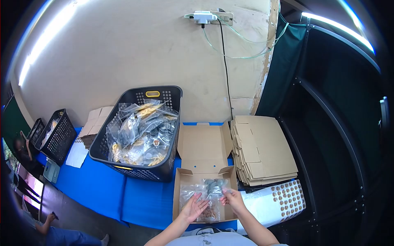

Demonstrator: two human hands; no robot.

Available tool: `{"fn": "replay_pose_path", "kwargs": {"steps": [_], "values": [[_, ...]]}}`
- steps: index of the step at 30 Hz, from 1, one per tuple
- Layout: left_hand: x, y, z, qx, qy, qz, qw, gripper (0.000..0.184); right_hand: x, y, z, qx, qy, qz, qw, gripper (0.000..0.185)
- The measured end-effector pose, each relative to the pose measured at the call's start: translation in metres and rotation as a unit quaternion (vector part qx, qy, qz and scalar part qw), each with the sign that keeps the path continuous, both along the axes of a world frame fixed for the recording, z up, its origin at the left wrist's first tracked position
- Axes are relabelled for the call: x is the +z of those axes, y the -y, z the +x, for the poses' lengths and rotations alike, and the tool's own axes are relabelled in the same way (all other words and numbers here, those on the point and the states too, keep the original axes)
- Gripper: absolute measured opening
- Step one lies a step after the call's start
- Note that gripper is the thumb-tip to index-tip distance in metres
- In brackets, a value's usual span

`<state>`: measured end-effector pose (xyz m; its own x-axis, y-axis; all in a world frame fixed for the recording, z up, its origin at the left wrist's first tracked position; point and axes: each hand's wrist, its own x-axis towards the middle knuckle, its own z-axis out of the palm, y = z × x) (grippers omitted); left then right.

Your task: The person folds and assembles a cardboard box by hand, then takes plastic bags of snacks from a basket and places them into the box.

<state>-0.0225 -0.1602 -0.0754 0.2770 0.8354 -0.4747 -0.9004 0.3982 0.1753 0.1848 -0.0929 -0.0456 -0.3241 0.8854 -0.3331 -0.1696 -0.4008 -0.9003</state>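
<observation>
Left hand [195, 208]: open, palm turned up, fingers spread, low over the near part of the box [177, 201], beside the clear bag [190, 190]. Right hand [233, 201]: apparently closed in a fingertip grip on the near right edge of the dark bag [214, 186]; too blurred to tell how firmly.

Find the dark bag just ahead and to the left of that right grip, inside the box, with the brown bag [210, 214] between the two hands and nearer the body. Hard to tell which bag overlaps which.

To handle the dark bag well, pinch only the film at its edge, clear of the contents, and shift without tugging, so as not to drag the bags beneath. Use the open left palm to steady and flatten, spreading the contents evenly rather than letting them bunch. Watch for loose film catching on the box walls or slipping over the rim. Work low, since slick film can slide out of a light pinch.

Beyond the grip, see the raised lid [203, 143]; to the left, the basket [152, 174] of filled bags on the blue bench [150, 201]; to the right, the flat cartons [266, 147] and, nearer, the sticker sheet [289, 199].
</observation>
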Motion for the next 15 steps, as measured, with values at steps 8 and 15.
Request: {"fn": "replay_pose_path", "kwargs": {"steps": [8, 15], "values": [[-0.013, -0.001, 0.004, -0.016, -0.06, 0.008, 0.998, 0.047, -0.01, 0.012, -0.003, 0.169, -0.04, -0.075, 0.982, 0.037], [-0.008, 0.002, -0.001, -0.085, -0.114, -0.006, 0.99, 0.044, -0.001, 0.006, 0.002, 0.239, 0.039, -0.062, 0.968, 0.047]]}}
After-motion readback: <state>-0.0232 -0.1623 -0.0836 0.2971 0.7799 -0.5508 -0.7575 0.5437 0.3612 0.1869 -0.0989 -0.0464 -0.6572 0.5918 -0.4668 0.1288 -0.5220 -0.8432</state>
